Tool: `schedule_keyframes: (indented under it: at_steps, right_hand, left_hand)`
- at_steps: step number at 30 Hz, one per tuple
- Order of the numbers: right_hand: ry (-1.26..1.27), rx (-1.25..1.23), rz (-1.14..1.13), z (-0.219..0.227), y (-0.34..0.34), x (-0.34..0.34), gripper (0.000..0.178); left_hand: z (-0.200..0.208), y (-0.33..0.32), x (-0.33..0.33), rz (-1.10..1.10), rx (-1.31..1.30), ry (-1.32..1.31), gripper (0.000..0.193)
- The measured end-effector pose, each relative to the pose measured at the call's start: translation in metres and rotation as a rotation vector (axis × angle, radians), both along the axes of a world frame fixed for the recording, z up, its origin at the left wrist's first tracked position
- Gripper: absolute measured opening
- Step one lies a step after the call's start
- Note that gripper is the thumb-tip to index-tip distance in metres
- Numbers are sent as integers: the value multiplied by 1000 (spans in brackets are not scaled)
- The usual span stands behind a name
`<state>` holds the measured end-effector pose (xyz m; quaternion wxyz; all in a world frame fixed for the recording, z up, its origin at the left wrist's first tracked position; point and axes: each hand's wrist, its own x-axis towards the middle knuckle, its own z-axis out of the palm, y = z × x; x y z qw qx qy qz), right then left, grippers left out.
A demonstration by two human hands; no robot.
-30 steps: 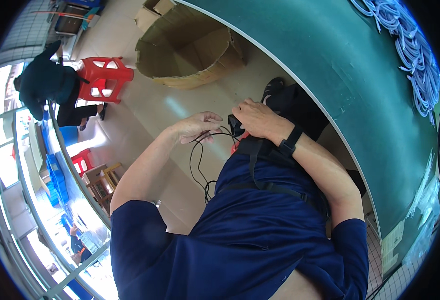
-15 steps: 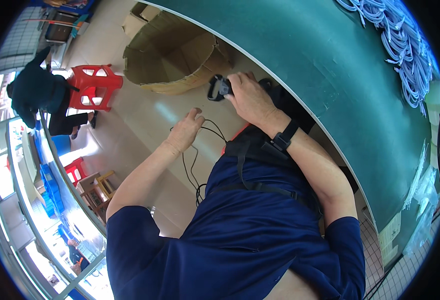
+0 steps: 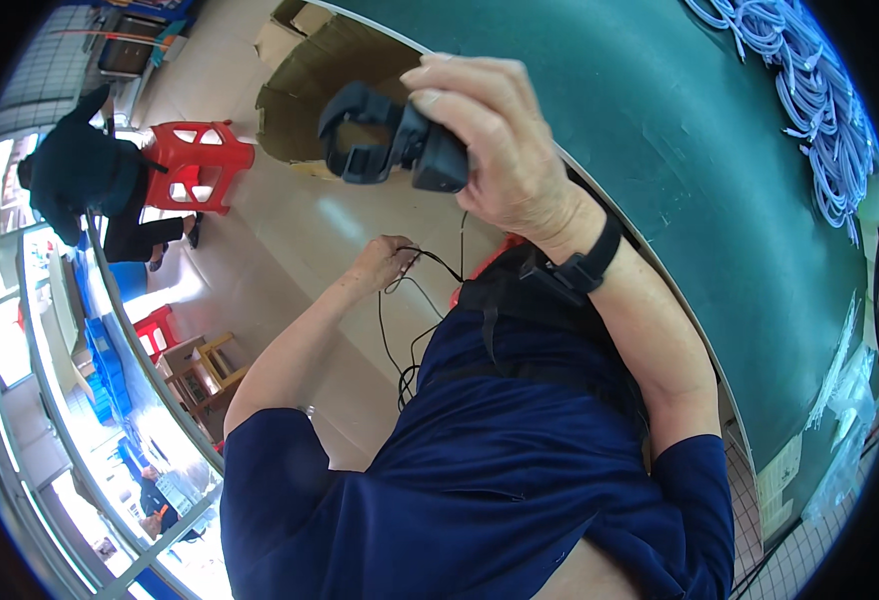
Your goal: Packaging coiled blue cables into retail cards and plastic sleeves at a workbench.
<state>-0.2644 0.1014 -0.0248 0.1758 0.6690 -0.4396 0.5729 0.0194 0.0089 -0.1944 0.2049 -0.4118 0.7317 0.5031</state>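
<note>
My right hand (image 3: 508, 150) is raised over the edge of the green table. It grips a small black boxy device with a looped band (image 3: 440, 155), whose exact kind I cannot tell. A black strap with a small box (image 3: 572, 275) sits round my right wrist. Lower and to the left, my left hand (image 3: 385, 265) has its fingers closed on a thin black cable (image 3: 442, 262). Loops of this cable hang beside my dark blue shirt, and a bundle of it (image 3: 407, 382) lies near my waist. The held device covers part of the carton behind it.
An open cardboard carton (image 3: 282, 120) stands on the floor by the green table (image 3: 660, 130). Coiled grey-blue cables (image 3: 810, 110) lie at the table's far right. To the left are a red stool (image 3: 200, 150) and a person in dark clothes (image 3: 85, 180).
My right hand has lifted the black device up and closer, so it looks larger. My left hand has moved slightly down and right with the cable.
</note>
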Motion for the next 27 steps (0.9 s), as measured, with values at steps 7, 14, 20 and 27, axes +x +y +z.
schedule_keyframes:
  at_steps: [7, 14, 20, 27]
  right_hand:
    - [-47, 55, -92, -4, 19, -4, 56]
    - [-78, 245, -26, -18, 33, 9, 52]
    - [-69, 152, -62, 0, 30, 6, 53]
    - [-23, 42, -104, 27, 24, -3, 57]
  left_hand:
    - [14, -10, -13, -203, -154, 32, 31]
    - [9, -6, -15, 102, 263, -62, 36]
    - [-23, 2, 4, 84, 99, 147, 41]
    - [-49, 11, 16, 311, 243, 41, 40]
